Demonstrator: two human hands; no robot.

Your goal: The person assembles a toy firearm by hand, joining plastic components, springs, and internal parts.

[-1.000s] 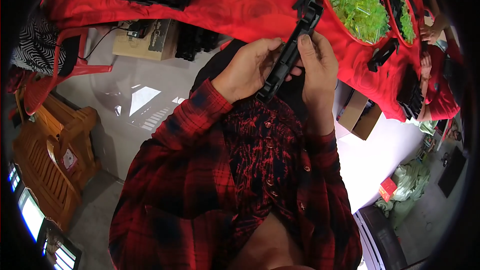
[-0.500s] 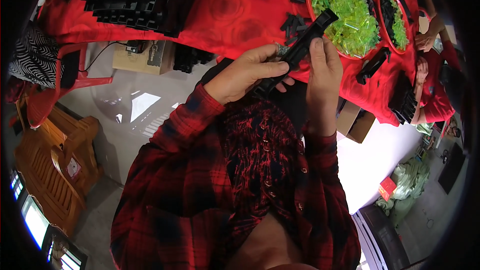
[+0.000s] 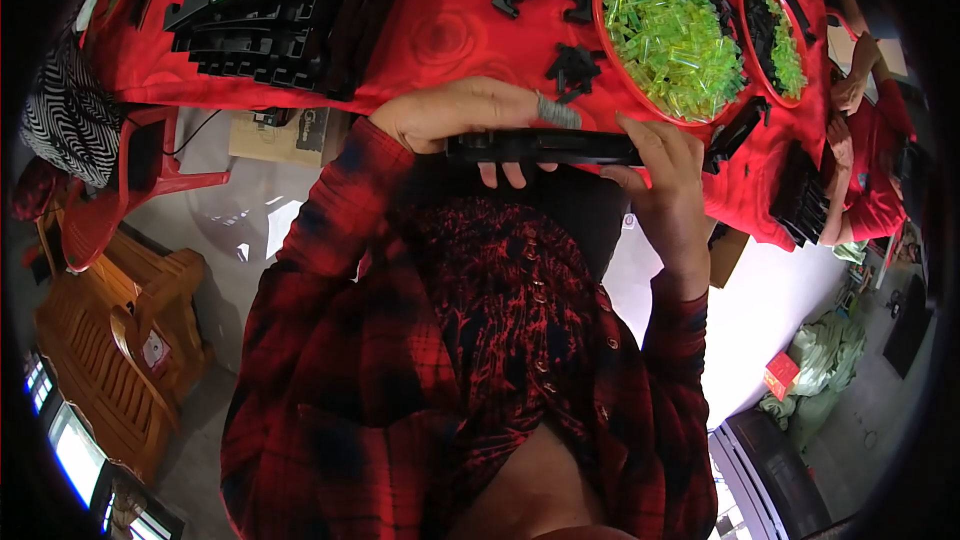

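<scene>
Red cloth on the table [image 3: 450, 35], red bowl of green clear pieces [image 3: 675, 40] beyond. Keep the long black plastic bar [image 3: 545, 147] level above the lap, left hand [image 3: 465, 115] wrapped round one end, right hand [image 3: 665, 175] pinching the other.

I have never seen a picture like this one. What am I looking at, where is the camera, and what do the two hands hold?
The camera sits on a person's head and looks down, so the round lens bends the edges. You see the person's red checked shirt and both arms. The left hand and right hand together hold a long black plastic bar, lying level, just in front of a table with a red cloth. On it stand a red bowl of yellow-green clear pieces and stacks of black parts. Another person's hand shows at the right.
</scene>
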